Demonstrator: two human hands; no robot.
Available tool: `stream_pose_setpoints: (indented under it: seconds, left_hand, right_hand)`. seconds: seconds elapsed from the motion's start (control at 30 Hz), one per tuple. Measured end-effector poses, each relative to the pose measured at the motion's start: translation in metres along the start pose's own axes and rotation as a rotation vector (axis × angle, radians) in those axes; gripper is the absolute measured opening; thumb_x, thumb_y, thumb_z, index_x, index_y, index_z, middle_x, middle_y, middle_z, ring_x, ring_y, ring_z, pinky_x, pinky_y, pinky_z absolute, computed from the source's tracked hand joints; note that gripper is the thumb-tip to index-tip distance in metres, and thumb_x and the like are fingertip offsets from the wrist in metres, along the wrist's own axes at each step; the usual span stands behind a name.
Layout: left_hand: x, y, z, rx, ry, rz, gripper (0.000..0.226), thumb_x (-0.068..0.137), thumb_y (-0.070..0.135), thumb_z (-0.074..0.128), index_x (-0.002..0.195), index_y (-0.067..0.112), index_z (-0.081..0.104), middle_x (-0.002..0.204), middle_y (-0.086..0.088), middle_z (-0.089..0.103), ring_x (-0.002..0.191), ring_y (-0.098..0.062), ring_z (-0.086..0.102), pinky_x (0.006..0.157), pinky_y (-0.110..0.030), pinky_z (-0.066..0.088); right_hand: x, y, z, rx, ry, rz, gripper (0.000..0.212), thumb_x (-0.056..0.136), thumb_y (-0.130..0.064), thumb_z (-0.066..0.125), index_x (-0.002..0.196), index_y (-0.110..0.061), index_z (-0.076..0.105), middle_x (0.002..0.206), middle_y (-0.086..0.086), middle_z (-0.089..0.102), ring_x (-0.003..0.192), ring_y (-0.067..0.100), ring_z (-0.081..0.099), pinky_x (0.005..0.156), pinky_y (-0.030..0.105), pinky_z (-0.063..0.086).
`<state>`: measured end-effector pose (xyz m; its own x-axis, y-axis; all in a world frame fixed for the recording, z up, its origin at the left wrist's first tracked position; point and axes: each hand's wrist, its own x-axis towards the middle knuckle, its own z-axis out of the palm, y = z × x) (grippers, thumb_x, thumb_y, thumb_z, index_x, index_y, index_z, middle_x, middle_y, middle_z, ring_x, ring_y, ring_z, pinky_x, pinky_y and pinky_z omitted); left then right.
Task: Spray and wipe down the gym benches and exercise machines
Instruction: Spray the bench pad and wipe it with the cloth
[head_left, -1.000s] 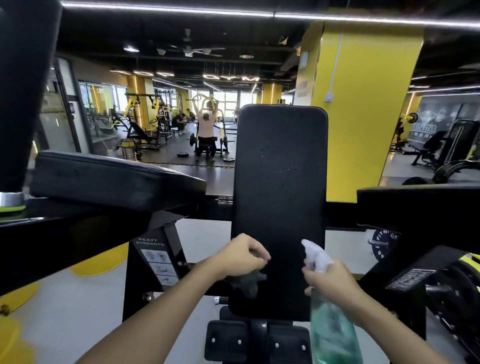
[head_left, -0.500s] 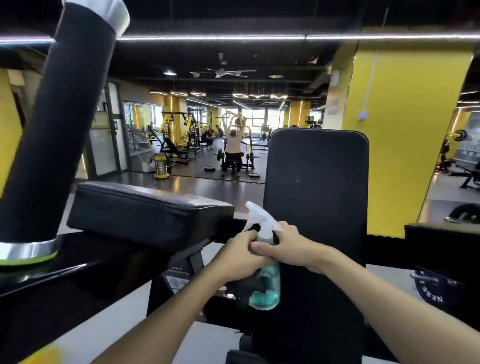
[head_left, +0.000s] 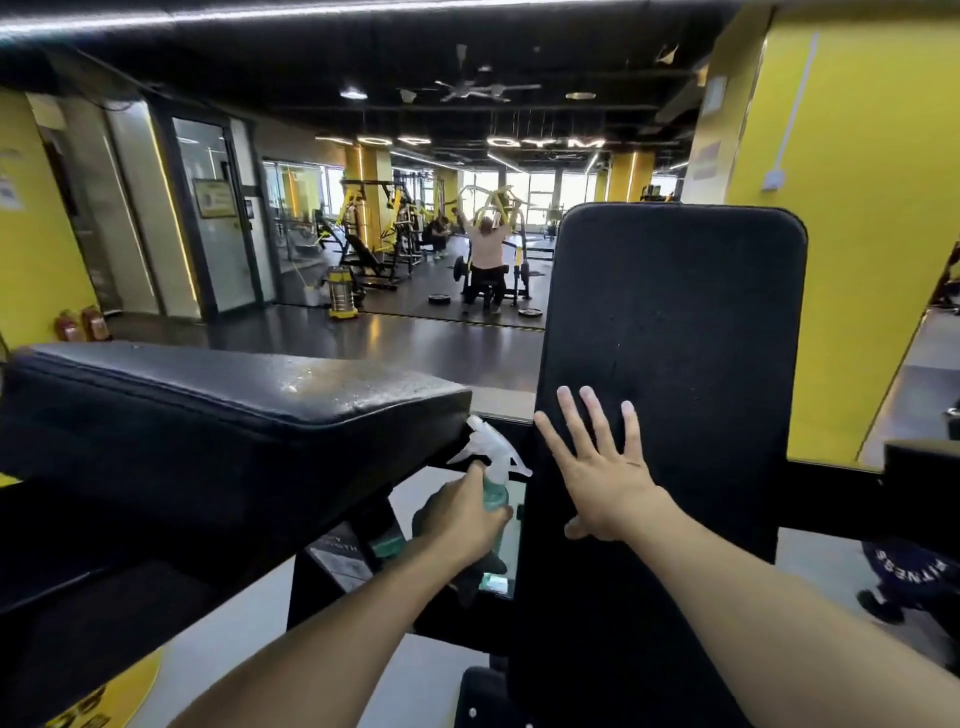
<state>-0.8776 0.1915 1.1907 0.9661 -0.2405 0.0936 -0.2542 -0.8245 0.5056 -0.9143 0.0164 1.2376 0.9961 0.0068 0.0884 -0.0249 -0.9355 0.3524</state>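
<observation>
An upright black back pad (head_left: 670, 332) of a gym machine stands right in front of me. My right hand (head_left: 602, 467) is spread, fingers straight, in front of the pad's lower part. My left hand (head_left: 457, 525) grips a clear spray bottle (head_left: 493, 467) with teal liquid and a white trigger head, just left of the pad. A dark cloth (head_left: 478, 574) hangs under that same hand. To the left lies a black horizontal pad (head_left: 223, 395) with wet droplets on its top.
The machine's black frame (head_left: 857, 514) runs across behind the pads. A yellow pillar (head_left: 857, 208) stands behind on the right. Farther back are weight machines, a person (head_left: 485, 260) exercising on one, and a steel vacuum canister (head_left: 342, 291) on the dark floor.
The spray bottle has passed from my right hand to my left hand. My right hand has let go and opened flat near the back pad. The view has shifted right and closer.
</observation>
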Motion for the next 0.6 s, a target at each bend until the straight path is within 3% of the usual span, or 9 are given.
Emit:
stream_pose_setpoints:
  seconds: [0.2,0.43,0.6]
  left_hand:
    - [0.027,-0.017,0.027,-0.090,-0.100,-0.167,0.037,0.088,0.047,0.057,0.113,0.024,0.043,0.099,-0.002,0.062,0.089,-0.029,0.059,0.078,-0.038,0.049]
    - [0.034,-0.024,0.034,-0.086,-0.146,-0.208,0.049,0.088,0.050,0.062,0.121,0.019,0.045,0.113,-0.007,0.064,0.104,-0.032,0.062,0.088,-0.040,0.051]
    - [0.023,-0.014,0.024,0.006,-0.105,-0.217,0.066,0.090,0.041,0.061,0.140,0.010,0.030,0.132,-0.014,0.045,0.114,-0.035,0.057,0.084,-0.037,0.049]
  right_hand:
    - [0.008,0.003,0.002,0.029,-0.078,-0.008,0.145,0.071,-0.055,0.080,0.135,-0.027,-0.047,0.131,0.007,-0.064,0.118,0.031,-0.060,0.101,0.065,-0.030]
    - [0.009,0.002,0.004,0.029,-0.074,-0.011,0.145,0.070,-0.056,0.080,0.130,-0.028,-0.050,0.128,0.007,-0.066,0.116,0.031,-0.062,0.096,0.063,-0.034]
    - [0.008,0.002,0.003,0.039,-0.062,-0.021,0.144,0.071,-0.056,0.079,0.132,-0.028,-0.049,0.132,0.008,-0.063,0.121,0.032,-0.058,0.102,0.065,-0.030]
